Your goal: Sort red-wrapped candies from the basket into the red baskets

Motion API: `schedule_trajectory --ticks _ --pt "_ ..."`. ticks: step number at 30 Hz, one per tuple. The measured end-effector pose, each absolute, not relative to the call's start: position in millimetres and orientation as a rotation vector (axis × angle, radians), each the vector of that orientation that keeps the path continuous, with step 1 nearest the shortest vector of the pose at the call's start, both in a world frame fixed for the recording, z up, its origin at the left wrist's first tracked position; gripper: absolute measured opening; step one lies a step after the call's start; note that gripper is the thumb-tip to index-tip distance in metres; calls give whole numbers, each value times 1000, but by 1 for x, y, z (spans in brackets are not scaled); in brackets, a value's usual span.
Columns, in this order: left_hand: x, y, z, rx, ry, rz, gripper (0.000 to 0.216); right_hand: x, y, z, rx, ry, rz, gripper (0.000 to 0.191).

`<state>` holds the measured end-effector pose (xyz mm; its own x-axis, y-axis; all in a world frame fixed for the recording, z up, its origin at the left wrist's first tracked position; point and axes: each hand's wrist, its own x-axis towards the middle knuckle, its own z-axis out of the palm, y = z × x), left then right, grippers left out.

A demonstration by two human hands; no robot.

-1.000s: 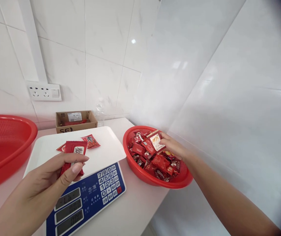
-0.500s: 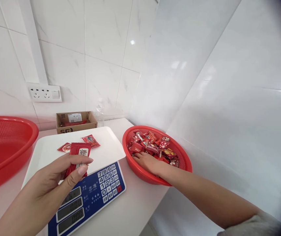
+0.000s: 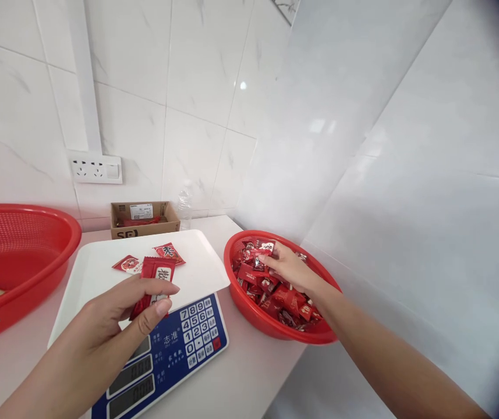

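My left hand [image 3: 122,317] pinches red candy packets [image 3: 157,273] with white labels between thumb and fingers, above the near part of the scale. Two flat red packets, one with black writing [image 3: 169,252] and one with a round picture [image 3: 127,263], lie on the white tray [image 3: 96,279] of the scale. My right hand [image 3: 293,266] is inside the right red basket [image 3: 249,305], its fingertips closed around a small red and white candy packet [image 3: 266,248]. Many red wrapped candies [image 3: 288,297] lie heaped below it.
The scale's blue keypad panel [image 3: 174,355] faces me. Behind it are an open cardboard box [image 3: 144,230] and a clear plastic bottle [image 3: 184,203]. Another red basket [image 3: 57,262] stands at left. A wall socket [image 3: 96,167] is on the tiled wall; a smooth wall rises at right.
My right hand has risen from the near left of the candy heap toward the basket's far side, with a packet at its fingertips. The view has shifted slightly; my left hand keeps its packets.
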<state>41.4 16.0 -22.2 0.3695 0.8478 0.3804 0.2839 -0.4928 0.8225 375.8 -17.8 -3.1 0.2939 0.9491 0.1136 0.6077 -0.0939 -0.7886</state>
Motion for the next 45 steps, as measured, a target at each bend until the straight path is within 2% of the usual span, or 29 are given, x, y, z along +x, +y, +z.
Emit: schedule_trajectory --ticks 5,8,17,21,32,38,45 --pt "50 13 -19 2025 908 859 32 317 -36 10 -1488 -1311 714 33" --pt "54 7 -12 2006 832 849 30 272 -37 9 -1090 -1243 932 34" --pt "37 5 10 1795 774 1110 30 196 -7 26 -669 -1355 1074 23" --pt "24 8 8 1602 717 1202 29 191 3 23 -635 -1198 1047 30" --pt "22 13 8 1517 742 1110 30 199 9 15 -543 -1050 1196 18" --pt "26 7 12 1567 715 1071 28 194 2 17 -615 -1057 1197 46" --pt "28 4 14 1778 800 1042 31 192 1 10 -627 -1159 1084 32"
